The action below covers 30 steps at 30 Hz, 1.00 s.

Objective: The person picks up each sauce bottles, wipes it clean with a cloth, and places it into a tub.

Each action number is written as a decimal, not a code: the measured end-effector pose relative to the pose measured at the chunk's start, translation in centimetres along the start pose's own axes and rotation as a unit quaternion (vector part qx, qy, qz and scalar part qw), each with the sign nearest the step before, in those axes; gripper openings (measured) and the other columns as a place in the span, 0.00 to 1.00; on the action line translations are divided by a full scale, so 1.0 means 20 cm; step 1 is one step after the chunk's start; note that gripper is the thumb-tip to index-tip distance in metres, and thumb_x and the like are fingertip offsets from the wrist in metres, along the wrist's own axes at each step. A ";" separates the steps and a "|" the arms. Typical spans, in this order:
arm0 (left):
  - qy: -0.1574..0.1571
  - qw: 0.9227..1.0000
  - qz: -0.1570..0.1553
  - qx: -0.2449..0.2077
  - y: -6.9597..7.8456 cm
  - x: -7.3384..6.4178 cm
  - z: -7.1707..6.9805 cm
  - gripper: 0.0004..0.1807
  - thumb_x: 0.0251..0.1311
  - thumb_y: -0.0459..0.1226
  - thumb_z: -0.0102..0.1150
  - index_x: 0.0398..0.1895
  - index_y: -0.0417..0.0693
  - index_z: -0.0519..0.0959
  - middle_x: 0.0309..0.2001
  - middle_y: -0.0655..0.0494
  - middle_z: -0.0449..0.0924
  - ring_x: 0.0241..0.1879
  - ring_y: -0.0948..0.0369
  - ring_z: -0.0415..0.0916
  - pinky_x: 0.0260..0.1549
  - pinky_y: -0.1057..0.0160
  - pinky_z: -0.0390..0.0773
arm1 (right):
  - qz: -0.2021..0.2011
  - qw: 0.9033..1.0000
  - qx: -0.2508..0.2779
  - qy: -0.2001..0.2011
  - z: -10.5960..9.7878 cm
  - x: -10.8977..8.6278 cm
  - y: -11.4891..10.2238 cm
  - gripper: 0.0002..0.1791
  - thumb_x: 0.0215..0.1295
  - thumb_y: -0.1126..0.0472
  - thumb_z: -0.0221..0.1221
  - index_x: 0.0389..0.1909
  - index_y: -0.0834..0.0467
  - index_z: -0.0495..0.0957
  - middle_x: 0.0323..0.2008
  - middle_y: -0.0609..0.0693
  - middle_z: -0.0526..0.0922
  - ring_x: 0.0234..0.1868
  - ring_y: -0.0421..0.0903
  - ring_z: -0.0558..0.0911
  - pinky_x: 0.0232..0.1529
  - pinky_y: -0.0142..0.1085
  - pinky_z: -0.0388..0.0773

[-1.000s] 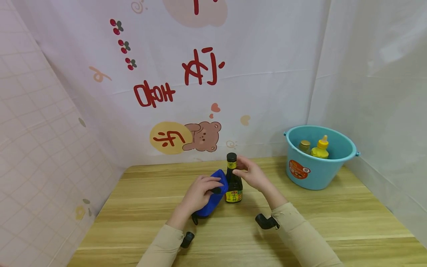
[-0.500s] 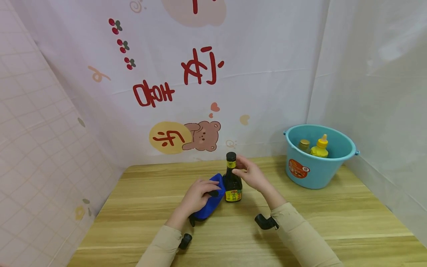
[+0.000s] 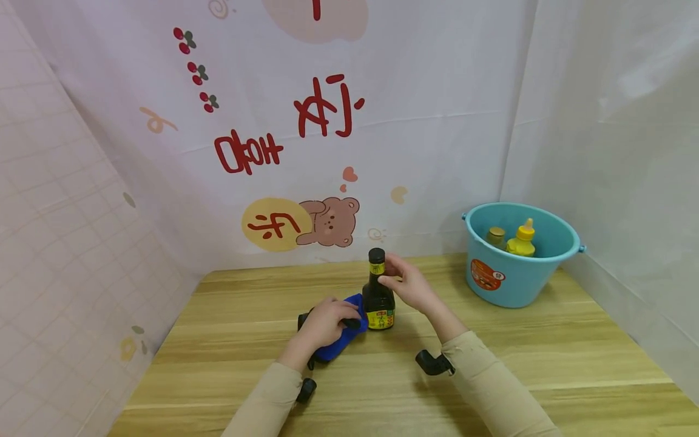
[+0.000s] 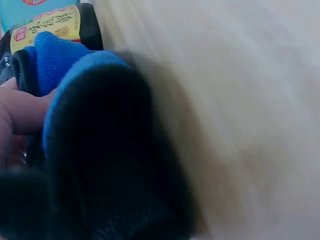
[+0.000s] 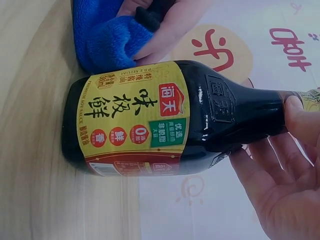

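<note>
Upright on the wooden table stands a dark soy sauce bottle [image 3: 378, 296] with a black cap and a yellow label, its neck held by the thumb and fingers of my right hand [image 3: 411, 285]. My left hand [image 3: 324, 323] grips a fuzzy blue cloth [image 3: 337, 348] with black edging, close against the bottle's left side. In the right wrist view the cloth [image 5: 112, 44] sits at the edge of the label [image 5: 131, 112]. A dark, blurred fold [image 4: 117, 165] of the cloth fills the lower left of the left wrist view.
At the back right is a light blue bucket [image 3: 524, 283] holding a yellow squeeze bottle [image 3: 521, 243] and a jar with a gold lid [image 3: 496, 235]. A printed white curtain [image 3: 437, 152] rises behind the table [image 3: 229, 340].
The left hand has moved slightly lower with the cloth, which now bunches beside the bottle's lower body instead of reaching up its shoulder. The right hand keeps holding the neck.
</note>
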<state>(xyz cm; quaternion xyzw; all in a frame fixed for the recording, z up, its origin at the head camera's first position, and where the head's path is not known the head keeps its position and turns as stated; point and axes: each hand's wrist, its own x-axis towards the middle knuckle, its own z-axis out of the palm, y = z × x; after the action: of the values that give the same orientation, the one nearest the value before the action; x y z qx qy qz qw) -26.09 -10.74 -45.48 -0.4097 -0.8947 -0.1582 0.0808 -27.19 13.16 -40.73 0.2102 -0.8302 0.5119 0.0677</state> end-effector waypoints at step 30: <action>0.169 0.983 0.018 -0.074 0.09 0.09 -0.36 0.23 0.55 0.19 0.60 0.50 0.49 0.86 0.60 0.53 0.79 0.60 0.51 0.73 0.61 0.47 0.70 | -0.039 0.999 -0.005 0.010 0.02 -0.01 -0.02 0.24 0.67 0.70 0.60 0.64 0.61 0.72 0.47 0.58 0.83 0.50 0.57 0.82 0.53 0.55 0.77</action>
<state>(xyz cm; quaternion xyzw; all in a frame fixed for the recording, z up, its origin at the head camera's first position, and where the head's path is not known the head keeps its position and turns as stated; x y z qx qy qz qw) -25.79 -10.89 -37.94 -0.3983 -0.8464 -0.2896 0.2029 -26.73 12.80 -40.65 0.2370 -0.8230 0.5071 0.0968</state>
